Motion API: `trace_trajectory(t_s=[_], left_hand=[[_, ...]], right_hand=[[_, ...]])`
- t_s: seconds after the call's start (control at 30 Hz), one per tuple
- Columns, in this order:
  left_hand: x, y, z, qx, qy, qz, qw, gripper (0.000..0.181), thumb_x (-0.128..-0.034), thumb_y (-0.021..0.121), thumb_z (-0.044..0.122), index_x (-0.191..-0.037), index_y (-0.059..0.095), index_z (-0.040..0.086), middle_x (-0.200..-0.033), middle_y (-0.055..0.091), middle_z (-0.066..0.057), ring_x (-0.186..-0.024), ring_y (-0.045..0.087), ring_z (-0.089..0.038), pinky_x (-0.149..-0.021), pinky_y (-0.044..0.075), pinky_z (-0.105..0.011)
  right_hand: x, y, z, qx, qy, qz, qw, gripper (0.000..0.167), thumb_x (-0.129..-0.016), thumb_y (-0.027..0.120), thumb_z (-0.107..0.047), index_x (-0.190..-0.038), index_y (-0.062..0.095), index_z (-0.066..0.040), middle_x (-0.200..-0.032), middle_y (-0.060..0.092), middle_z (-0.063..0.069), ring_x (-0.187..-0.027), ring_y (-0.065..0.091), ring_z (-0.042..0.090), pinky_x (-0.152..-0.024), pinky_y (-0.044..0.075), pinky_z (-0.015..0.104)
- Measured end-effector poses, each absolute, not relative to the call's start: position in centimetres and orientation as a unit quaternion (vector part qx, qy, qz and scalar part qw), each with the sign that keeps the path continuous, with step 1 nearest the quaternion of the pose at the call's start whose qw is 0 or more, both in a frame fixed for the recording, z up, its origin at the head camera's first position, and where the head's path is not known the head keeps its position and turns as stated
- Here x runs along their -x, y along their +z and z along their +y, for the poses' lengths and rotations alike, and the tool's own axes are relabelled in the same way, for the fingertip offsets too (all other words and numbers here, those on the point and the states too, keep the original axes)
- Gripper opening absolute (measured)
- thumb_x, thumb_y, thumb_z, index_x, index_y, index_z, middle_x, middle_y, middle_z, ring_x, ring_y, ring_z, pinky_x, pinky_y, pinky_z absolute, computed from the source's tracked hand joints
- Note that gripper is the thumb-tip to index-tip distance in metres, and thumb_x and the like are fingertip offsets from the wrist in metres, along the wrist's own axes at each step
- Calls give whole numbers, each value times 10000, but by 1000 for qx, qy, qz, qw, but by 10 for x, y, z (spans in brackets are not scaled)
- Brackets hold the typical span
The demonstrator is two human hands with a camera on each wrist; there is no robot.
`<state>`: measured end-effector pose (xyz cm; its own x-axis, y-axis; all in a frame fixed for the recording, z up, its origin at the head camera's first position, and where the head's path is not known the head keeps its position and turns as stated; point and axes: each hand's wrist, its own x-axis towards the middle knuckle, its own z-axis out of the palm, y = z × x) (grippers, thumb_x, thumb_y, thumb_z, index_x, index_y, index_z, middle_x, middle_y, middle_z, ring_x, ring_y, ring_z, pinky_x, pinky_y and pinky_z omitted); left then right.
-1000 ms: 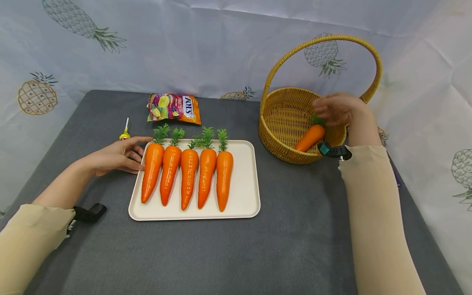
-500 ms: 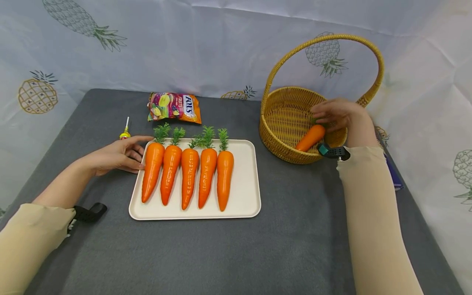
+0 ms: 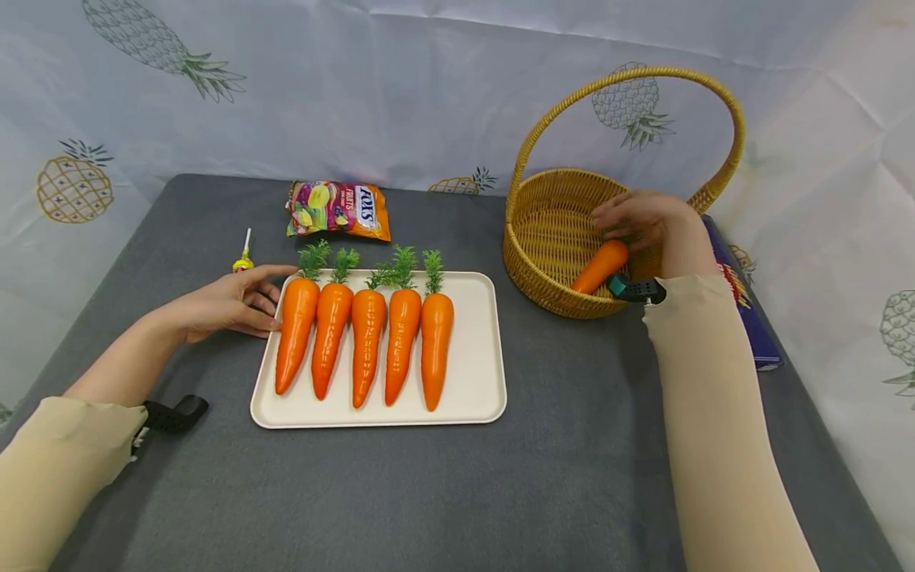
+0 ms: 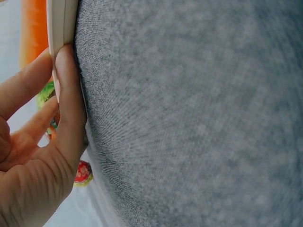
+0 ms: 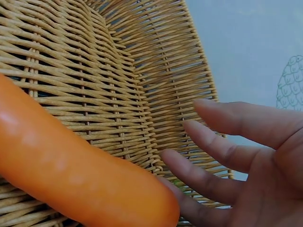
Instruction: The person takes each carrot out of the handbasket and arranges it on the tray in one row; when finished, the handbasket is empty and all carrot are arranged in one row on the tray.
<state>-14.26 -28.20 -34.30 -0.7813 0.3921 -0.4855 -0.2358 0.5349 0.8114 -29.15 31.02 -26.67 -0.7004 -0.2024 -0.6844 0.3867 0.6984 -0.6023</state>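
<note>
In the head view my left hand [image 3: 232, 306] pinches the left rim of a cream tray [image 3: 475, 349]. The left wrist view has that tray's edge [image 4: 61, 23] between its digits. Several orange carrots [image 3: 436, 349] with green tops lie side by side on the tray. My right hand [image 3: 639, 218] reaches into a wicker basket [image 3: 532, 258] at the right, over the top end of another carrot [image 3: 600, 266]. In the right wrist view its fingers [image 5: 222, 151] are spread and loosely bent beside the carrot's thick end [image 5: 147, 198]. The leafy top is mostly hidden.
A colourful candy bag [image 3: 339, 209] lies behind the tray, and a lollipop [image 3: 244, 256] near my left hand. A dark blue packet [image 3: 761, 338] is partly hidden behind my right forearm. The basket's tall handle [image 3: 629, 73] arches above the right hand.
My right hand has moved slightly left and lower over the carrot in the basket. As its sleeve shifted left, more of the blue packet came into view. The left hand stays put.
</note>
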Motion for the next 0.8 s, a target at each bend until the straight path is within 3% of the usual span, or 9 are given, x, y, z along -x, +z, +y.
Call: trace_trajectory(t_s=[0.13, 0.27, 0.5, 0.6, 0.8], left_hand=[[143, -343, -282, -49, 481, 812, 328, 884, -890, 694, 42, -1575, 139, 109, -1097, 434, -87, -864, 581, -67, -778, 624, -296], [143, -344, -283, -56, 481, 811, 327, 892, -895, 694, 53, -1582, 128, 113, -1105, 440, -87, -874, 582, -67, -781, 622, -295], [144, -345, -283, -63, 484, 810, 327, 892, -901, 689, 54, -1585, 119, 103, -1096, 454, -79, -870, 581, -65, -780, 621, -293], [144, -345, -284, -64, 484, 810, 326, 890, -900, 688, 51, -1583, 121, 101, -1090, 455, -79, -866, 583, -65, -775, 620, -293], [143, -345, -284, -62, 483, 810, 326, 889, -900, 685, 44, -1583, 119, 96, -1090, 455, -79, -867, 585, -63, -775, 621, -295]], right_hand=[[293, -269, 313, -28, -356, 849, 389, 687, -987, 588, -366, -1559, 288, -134, -1529, 417, 26, -1488, 287, 335, -1194, 321, 583], [293, -271, 320, 5, -342, 851, 399, 668, -996, 578, -332, -1556, 282, -118, -1609, 307, 114, -1448, 339, 326, -1154, 380, 577], [292, -273, 329, 38, -363, 831, 420, 673, -996, 558, -145, -1570, 212, -81, -1641, 191, 198, -1494, 260, 377, -1133, 409, 579], [293, -274, 330, 48, -359, 830, 424, 678, -965, 589, -105, -1556, 255, -98, -1627, 242, 176, -1457, 334, 341, -1092, 474, 499], [294, -275, 332, 65, -343, 830, 435, 640, -893, 624, -10, -1484, 405, -118, -1459, 475, -22, -1188, 542, 73, -967, 530, 312]])
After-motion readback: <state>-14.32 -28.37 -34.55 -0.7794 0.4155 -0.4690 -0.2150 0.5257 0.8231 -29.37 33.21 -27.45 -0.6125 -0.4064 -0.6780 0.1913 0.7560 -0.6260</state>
